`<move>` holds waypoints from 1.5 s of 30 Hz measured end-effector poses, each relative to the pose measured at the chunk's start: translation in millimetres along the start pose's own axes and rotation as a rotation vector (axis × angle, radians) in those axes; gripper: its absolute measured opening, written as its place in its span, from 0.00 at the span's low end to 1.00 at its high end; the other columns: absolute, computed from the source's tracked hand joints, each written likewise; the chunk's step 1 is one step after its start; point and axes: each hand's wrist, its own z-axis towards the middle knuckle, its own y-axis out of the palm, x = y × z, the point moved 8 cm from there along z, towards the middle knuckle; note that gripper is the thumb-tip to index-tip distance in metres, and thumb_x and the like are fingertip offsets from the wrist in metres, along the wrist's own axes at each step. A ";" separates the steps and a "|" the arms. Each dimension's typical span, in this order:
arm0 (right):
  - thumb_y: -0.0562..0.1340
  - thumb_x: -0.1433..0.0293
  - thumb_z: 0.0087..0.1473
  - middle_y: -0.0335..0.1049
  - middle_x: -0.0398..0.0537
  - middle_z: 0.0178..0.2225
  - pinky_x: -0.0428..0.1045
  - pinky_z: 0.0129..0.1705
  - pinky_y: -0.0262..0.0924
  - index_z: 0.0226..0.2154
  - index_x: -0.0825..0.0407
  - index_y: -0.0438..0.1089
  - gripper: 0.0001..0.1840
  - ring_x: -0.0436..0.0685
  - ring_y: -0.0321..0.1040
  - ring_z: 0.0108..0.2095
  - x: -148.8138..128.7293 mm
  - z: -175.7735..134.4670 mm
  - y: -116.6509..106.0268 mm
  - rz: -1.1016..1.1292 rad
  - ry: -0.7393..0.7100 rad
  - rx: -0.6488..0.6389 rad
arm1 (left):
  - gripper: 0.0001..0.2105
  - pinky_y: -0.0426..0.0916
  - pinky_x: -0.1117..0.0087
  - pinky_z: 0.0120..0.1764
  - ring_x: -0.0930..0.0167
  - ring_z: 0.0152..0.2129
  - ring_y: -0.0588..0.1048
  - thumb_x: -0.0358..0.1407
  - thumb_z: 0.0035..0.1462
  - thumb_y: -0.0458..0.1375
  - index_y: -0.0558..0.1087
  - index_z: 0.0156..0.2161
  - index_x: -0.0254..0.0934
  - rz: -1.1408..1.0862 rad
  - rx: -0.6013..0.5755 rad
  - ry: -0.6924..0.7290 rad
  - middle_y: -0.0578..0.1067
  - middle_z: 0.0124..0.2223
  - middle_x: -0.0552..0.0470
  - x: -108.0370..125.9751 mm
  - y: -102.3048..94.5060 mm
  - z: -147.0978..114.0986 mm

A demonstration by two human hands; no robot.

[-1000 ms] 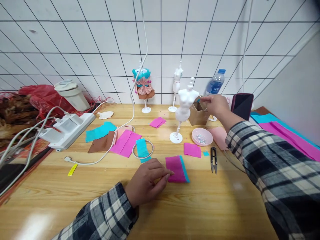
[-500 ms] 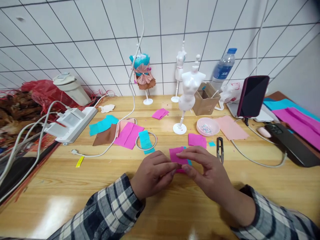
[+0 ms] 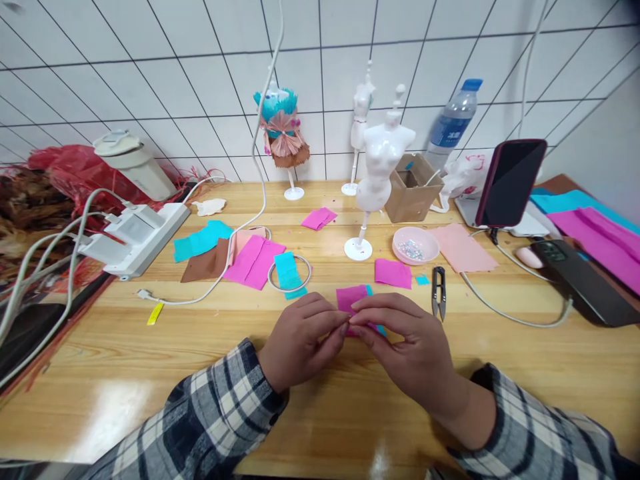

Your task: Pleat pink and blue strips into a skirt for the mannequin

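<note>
My left hand (image 3: 304, 341) is closed, its thumb and forefinger pinched together at the tips. My right hand (image 3: 407, 343) meets it there, thumb and fingers also drawn into a pinch. Whatever sits between the fingertips is too small and hidden to make out. Directly behind and below the fingers lies a piece of magenta crepe paper (image 3: 349, 297) with a blue strip (image 3: 381, 330) showing along its right side. A folded magenta piece (image 3: 393, 273) and a small blue scrap (image 3: 423, 280) lie just beyond. To the right of my right hand rest black thread snips (image 3: 439, 293).
A white mannequin (image 3: 379, 163) stands ahead, beside a pink dish (image 3: 415, 245) of small beads. A cardboard box (image 3: 413, 193), a phone on a stand (image 3: 510, 183) and a dark phone (image 3: 585, 283) are at right. Leftward lie paper pieces (image 3: 255, 261), a cable and a power strip (image 3: 145, 240).
My fingertips have risen slightly off the magenta paper's near edge and come closer together. My right fingers have drawn in from lying over the paper. The view has tilted a little.
</note>
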 end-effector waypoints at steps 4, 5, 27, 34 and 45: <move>0.66 0.72 0.55 0.78 0.46 0.37 0.47 0.43 0.70 0.36 0.49 0.77 0.05 0.52 0.75 0.39 -3.1 1.1 -6.1 -0.036 -0.030 0.049 | 0.06 0.65 0.71 0.31 0.72 0.27 0.69 0.25 0.59 0.55 0.74 0.40 0.33 -0.013 0.015 0.001 0.76 0.29 0.50 2.3 -1.3 -0.8; 0.66 0.72 0.55 0.78 0.47 0.38 0.47 0.44 0.70 0.37 0.49 0.76 0.06 0.52 0.75 0.40 -2.2 1.5 -6.3 -0.031 -0.019 0.046 | 0.06 0.65 0.71 0.31 0.72 0.27 0.69 0.26 0.59 0.55 0.74 0.40 0.34 -0.012 0.010 0.005 0.76 0.29 0.50 3.0 -1.5 -0.9; 0.63 0.74 0.59 0.75 0.49 0.50 0.61 0.59 0.58 0.37 0.47 0.73 0.05 0.57 0.71 0.49 -3.6 -3.8 3.7 -0.238 -0.164 -0.062 | 0.08 0.65 0.71 0.32 0.72 0.27 0.70 0.28 0.63 0.53 0.75 0.36 0.32 0.003 -0.049 -0.117 0.74 0.28 0.51 4.4 5.9 -0.6; 0.66 0.69 0.56 0.77 0.45 0.41 0.49 0.45 0.69 0.31 0.47 0.76 0.03 0.53 0.74 0.42 18.2 2.3 -2.0 0.028 0.163 -0.045 | 0.08 0.65 0.72 0.31 0.73 0.26 0.71 0.29 0.62 0.55 0.77 0.40 0.32 0.005 -0.020 -0.157 0.75 0.28 0.51 -5.0 5.0 -3.7; 0.64 0.70 0.57 0.77 0.48 0.46 0.55 0.48 0.67 0.45 0.45 0.76 0.13 0.56 0.73 0.46 4.3 1.1 -3.1 -0.151 -0.056 -0.054 | 0.09 0.66 0.72 0.32 0.73 0.27 0.71 0.31 0.64 0.54 0.76 0.43 0.34 -0.010 -0.022 -0.178 0.75 0.29 0.52 -7.4 4.8 -5.1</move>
